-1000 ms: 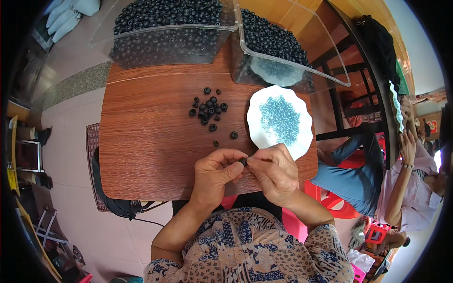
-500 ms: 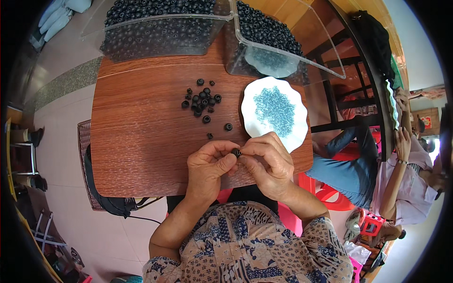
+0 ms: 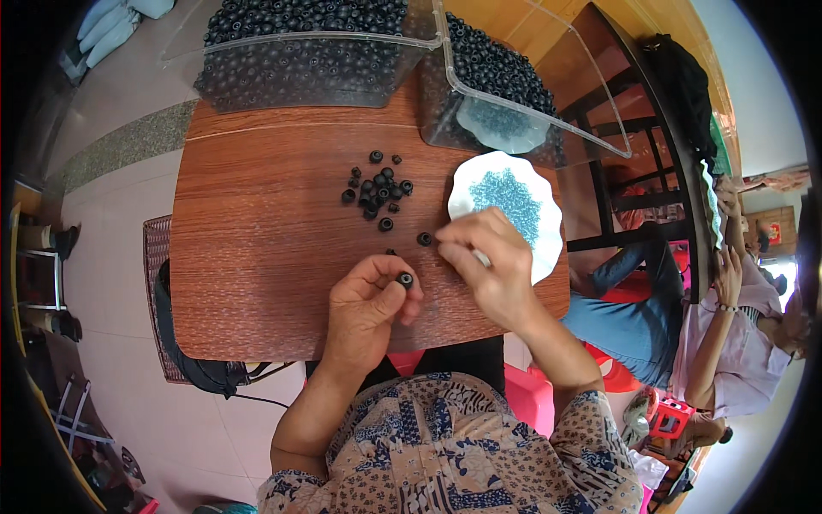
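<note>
Left hand (image 3: 364, 304): thumb and forefinger pinched on one dark bead; grip narrow, filled by it.
Held bead (image 3: 405, 279): at the left hand's fingertips, above the near half of the table (image 3: 248, 283); roundish, no clear long axis; the hole is the only axis to read, and its mouth faces up toward the viewer.
Right hand (image 3: 498, 270): up and to the right of the held bead, apart from it; thumb and forefinger tips near each other, grip narrow; whether anything small sits between them, cannot tell.
Key relation: held bead lies nearward and left of the right fingertips, with clear space between the two hands; its open hole is turned upward, not blocked by the left fingers.
Loose bead (image 3: 425, 239): just left of the right fingertips; right hand nearer to it than left; no contact can be made out.
Small bead (image 3: 390, 253): just beyond the left fingers, partly hidden by them.
Plate (image 3: 550, 244): white, scalloped, beside and partly behind the right hand; bears tiny blue-grey beads (image 3: 507, 195).
Bead cluster (image 3: 377, 193): dark, mixed sizes, farther out, left of the plate.
Bins: left bin (image 3: 308, 35) and right bin (image 3: 561, 127), clear-walled, dark beads inside, far side.
</note>
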Action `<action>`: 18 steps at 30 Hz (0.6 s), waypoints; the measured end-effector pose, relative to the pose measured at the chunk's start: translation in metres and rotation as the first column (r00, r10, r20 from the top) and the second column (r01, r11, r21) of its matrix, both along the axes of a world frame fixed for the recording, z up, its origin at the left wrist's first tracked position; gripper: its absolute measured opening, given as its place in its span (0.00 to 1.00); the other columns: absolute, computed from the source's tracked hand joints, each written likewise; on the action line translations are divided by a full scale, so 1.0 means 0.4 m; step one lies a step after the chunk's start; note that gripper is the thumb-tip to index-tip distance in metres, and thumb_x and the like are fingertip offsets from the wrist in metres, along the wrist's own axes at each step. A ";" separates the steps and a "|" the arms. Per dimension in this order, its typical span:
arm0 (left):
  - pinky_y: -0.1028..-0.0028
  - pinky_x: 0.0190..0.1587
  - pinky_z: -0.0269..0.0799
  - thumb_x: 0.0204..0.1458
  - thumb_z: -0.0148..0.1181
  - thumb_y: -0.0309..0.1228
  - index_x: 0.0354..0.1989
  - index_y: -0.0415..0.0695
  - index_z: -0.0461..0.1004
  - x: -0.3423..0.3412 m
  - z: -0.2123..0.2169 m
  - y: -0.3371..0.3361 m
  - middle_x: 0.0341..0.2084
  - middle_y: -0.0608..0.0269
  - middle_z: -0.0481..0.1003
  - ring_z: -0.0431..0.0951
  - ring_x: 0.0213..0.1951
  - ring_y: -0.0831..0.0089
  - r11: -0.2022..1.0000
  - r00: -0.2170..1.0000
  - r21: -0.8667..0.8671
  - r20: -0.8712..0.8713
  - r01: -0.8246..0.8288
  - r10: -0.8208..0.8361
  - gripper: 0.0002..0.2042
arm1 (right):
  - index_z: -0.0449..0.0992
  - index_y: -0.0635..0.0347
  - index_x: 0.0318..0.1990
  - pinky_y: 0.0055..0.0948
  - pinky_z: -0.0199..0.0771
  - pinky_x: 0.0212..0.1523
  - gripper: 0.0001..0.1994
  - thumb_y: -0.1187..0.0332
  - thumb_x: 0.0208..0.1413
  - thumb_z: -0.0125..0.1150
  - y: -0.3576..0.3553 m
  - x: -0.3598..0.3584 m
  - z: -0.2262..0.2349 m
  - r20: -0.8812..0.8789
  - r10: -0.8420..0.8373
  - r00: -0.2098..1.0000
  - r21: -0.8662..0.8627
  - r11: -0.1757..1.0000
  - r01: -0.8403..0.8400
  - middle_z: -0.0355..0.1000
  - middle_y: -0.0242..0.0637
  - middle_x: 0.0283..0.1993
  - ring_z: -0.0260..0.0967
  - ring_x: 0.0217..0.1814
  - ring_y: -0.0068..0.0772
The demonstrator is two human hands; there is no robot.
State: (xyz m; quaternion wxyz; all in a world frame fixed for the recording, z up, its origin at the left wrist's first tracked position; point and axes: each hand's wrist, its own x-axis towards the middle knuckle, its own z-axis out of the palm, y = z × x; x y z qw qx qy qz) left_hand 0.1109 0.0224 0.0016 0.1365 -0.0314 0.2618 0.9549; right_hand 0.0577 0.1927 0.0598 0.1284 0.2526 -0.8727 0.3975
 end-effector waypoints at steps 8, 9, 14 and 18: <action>0.72 0.28 0.64 0.53 0.63 0.30 0.41 0.38 0.69 -0.007 -0.018 -0.046 0.28 0.58 0.72 0.69 0.25 0.72 0.996 0.996 0.002 -0.023 -0.086 0.086 0.12 | 0.76 0.63 0.30 0.35 0.67 0.32 0.07 0.79 0.41 0.66 -0.066 -0.109 -0.060 -0.132 0.080 0.988 0.259 0.965 -0.043 0.69 0.38 0.27 0.65 0.31 0.40; 0.72 0.28 0.64 0.53 0.63 0.30 0.41 0.38 0.69 -0.008 -0.018 -0.047 0.28 0.58 0.72 0.69 0.25 0.72 0.996 0.996 0.003 -0.024 -0.085 0.085 0.12 | 0.76 0.63 0.30 0.35 0.67 0.31 0.07 0.80 0.40 0.65 -0.072 -0.112 -0.066 -0.146 0.090 0.985 0.318 0.947 -0.039 0.68 0.38 0.26 0.65 0.31 0.40; 0.72 0.28 0.64 0.53 0.63 0.30 0.41 0.38 0.69 -0.011 -0.019 -0.047 0.28 0.58 0.72 0.69 0.25 0.72 0.995 0.995 0.011 -0.017 -0.094 0.095 0.12 | 0.74 0.63 0.28 0.36 0.66 0.30 0.08 0.80 0.36 0.62 -0.088 -0.130 -0.087 -0.230 0.160 0.960 0.454 0.890 -0.039 0.66 0.38 0.25 0.62 0.29 0.40; 0.71 0.28 0.64 0.53 0.63 0.29 0.41 0.38 0.70 -0.011 -0.021 -0.047 0.28 0.58 0.72 0.69 0.25 0.73 0.994 0.994 0.005 -0.012 -0.109 0.109 0.12 | 0.72 0.63 0.25 0.36 0.66 0.32 0.07 0.78 0.34 0.61 -0.096 -0.133 -0.094 -0.268 0.201 0.942 0.509 0.860 -0.038 0.65 0.40 0.25 0.62 0.31 0.39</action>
